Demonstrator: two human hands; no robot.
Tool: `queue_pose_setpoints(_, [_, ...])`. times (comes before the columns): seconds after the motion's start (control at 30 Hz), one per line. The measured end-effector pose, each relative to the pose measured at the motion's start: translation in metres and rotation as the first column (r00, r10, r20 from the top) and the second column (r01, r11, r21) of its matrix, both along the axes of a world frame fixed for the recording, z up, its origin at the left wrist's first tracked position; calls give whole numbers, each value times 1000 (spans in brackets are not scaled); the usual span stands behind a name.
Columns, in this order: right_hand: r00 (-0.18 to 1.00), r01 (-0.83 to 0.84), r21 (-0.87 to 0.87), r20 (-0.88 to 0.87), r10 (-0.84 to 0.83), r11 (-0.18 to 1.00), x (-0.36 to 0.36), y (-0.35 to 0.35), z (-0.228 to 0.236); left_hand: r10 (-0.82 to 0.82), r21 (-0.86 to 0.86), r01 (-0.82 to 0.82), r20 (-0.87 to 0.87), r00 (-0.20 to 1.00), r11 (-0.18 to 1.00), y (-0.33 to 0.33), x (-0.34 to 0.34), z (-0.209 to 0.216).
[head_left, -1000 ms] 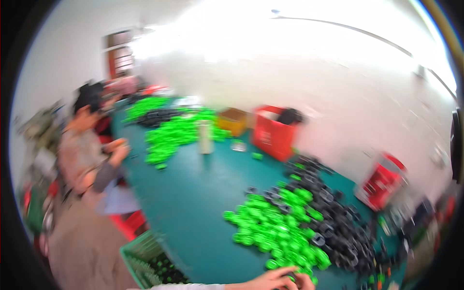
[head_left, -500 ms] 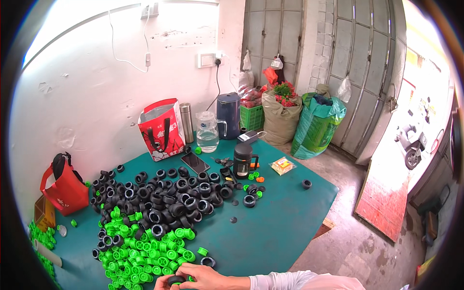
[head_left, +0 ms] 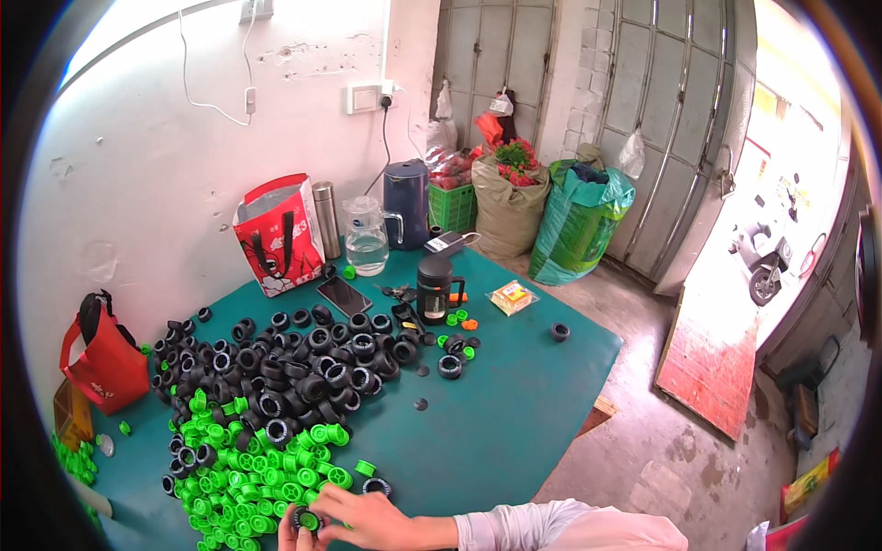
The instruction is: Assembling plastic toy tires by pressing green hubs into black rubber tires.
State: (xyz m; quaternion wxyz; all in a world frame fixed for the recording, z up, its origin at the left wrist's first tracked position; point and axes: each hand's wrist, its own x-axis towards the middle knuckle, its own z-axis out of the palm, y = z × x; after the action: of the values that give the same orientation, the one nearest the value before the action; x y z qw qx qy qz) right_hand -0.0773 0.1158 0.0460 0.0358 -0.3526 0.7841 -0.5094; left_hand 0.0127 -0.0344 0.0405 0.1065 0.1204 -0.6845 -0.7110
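Observation:
At the near edge of the table my left hand (head_left: 292, 534) is closed on a small toy wheel (head_left: 306, 521), a black tyre with a green hub showing in its middle. My right hand (head_left: 367, 520) bends over it from the right, its fingers closed at the tyre's upper side. A bit of green shows under the right fingers; I cannot make out what it belongs to. Just beyond lie a heap of green hubs (head_left: 266, 468) and, farther off, a heap of black tyres (head_left: 294, 367). One loose hub (head_left: 365, 468) and a loose tyre (head_left: 376, 488) lie beside my right hand.
On the green table (head_left: 496, 404) stand a black mug (head_left: 435, 289), a glass pitcher (head_left: 366, 241), a dark kettle (head_left: 405, 207), a steel flask (head_left: 325, 220) and red bags (head_left: 280, 234). A phone (head_left: 344, 297) lies by the tyres. Filled sacks (head_left: 510, 211) stand behind.
The wheel has been tipped so that its green hub now faces up toward me. Both hands have shifted slightly left and up in view, and the whole scene has shifted left too.

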Motion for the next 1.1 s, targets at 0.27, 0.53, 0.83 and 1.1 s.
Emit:
queue_pose_setpoints(0.27, [989, 29, -81, 150, -17, 996, -7, -9, -35, 82, 145, -92, 77, 994, 985, 13, -5, -16])
queue_pose_setpoints(0.53, [994, 79, -85, 87, -72, 993, 3, -6, -34, 66, -173, -51, 81, 995, 984, 8, -4, -31])
queue_pose_setpoints(0.83, [991, 47, 57, 125, -54, 997, -4, -1, -32, 40, 214, -69, 140, 989, 974, 18, -3, -42])
queue_pose_setpoints(1.1, [929, 115, 57, 347, -127, 992, -6, -9, -46, 100, 137, -117, 128, 987, 984, 29, -9, -32])
